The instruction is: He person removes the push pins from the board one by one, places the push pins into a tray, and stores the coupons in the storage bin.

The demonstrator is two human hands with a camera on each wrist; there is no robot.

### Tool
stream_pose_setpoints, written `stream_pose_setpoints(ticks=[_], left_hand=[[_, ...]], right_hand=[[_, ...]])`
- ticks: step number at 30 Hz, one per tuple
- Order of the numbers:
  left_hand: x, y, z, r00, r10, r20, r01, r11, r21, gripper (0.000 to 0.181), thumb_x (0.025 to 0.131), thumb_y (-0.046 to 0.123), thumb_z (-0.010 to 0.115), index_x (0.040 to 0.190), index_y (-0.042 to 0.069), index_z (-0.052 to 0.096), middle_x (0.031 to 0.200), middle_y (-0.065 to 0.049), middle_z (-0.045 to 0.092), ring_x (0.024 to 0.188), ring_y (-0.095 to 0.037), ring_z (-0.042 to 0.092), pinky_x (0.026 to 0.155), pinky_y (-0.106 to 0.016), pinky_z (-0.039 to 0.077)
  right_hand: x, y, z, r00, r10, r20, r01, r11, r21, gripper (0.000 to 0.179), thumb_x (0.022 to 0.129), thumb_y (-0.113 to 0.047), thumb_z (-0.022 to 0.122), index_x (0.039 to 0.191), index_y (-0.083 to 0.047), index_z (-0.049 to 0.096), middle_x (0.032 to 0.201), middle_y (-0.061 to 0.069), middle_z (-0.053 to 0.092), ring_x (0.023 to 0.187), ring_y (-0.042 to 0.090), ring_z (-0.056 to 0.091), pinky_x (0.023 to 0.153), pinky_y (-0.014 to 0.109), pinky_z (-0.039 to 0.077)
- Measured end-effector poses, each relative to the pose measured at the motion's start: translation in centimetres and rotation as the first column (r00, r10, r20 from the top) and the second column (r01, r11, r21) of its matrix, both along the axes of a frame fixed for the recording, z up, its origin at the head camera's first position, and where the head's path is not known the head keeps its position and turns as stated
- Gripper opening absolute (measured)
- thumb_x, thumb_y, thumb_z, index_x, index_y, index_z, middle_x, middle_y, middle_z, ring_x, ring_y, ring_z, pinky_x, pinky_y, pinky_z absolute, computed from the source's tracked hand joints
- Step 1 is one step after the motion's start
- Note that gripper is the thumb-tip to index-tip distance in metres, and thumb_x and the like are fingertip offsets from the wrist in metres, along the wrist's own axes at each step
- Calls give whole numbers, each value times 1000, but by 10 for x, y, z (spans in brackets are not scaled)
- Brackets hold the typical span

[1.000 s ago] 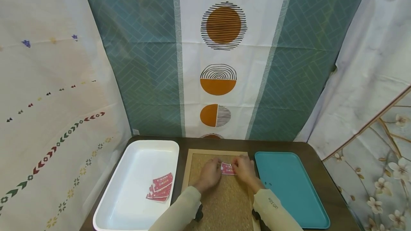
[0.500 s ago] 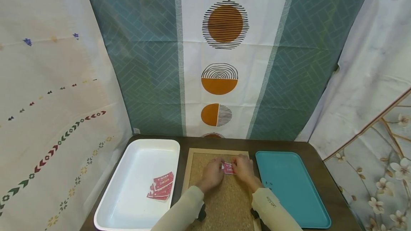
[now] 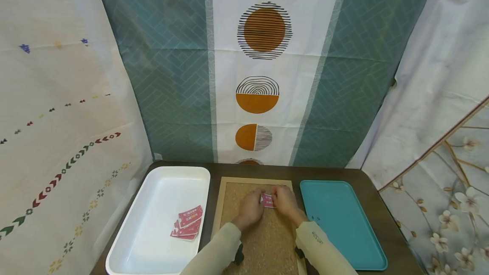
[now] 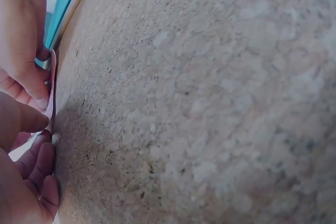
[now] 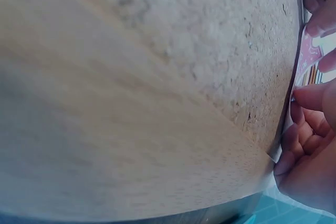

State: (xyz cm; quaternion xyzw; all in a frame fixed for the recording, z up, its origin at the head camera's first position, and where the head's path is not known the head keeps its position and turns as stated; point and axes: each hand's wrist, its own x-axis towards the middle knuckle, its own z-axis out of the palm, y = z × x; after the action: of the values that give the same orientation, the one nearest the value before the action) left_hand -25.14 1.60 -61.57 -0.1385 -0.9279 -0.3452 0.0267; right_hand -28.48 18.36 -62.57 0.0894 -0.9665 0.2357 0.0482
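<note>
A small red printed coupon (image 3: 268, 200) is over the upper part of the cork board (image 3: 263, 241). My left hand (image 3: 251, 207) pinches its left end and my right hand (image 3: 284, 202) pinches its right end. In the left wrist view the coupon's pink edge (image 4: 51, 90) shows nearly side-on, close to the cork, with the left thumb on it and the other fingers curled below. The right wrist view has the coupon (image 5: 308, 51) between both hands, the right thumb and forefinger at its near end. Fingers hide both ends.
Left of the board stands a white tray (image 3: 153, 224) with several overlapping red coupons (image 3: 188, 223) at its right side. A teal tray (image 3: 344, 224) lies to the right. The dark brown table (image 3: 366, 190) ends at patterned cloth hangings at the back and sides.
My left hand has moved slightly right over the coupon, covering more of its left end. Both hands stay at the upper part of the board. The view shifts a little.
</note>
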Motion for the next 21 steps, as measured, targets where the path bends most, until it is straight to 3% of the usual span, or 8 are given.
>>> stream_pose_setpoints(ticks=[7,21], left_hand=[[0,1,-1,1000,23,2,-23,1000,5,39,94,4,73,133,5,66,89,-2,65,77,-13,53,70,-33,46],[0,3,-7,999,50,-3,-50,999,-11,35,96,8,74,130,8,67,84,3,60,73,-10,49,68,-29,43]], right_hand=[[-2,2,3,999,30,32,-29,999,-32,21,94,-4,73,78,-13,64,73,-2,59,70,16,53,72,42,48],[-1,1,5,998,29,50,-26,998,-61,26,96,-4,72,75,-14,61,69,-3,55,67,15,50,71,41,42]])
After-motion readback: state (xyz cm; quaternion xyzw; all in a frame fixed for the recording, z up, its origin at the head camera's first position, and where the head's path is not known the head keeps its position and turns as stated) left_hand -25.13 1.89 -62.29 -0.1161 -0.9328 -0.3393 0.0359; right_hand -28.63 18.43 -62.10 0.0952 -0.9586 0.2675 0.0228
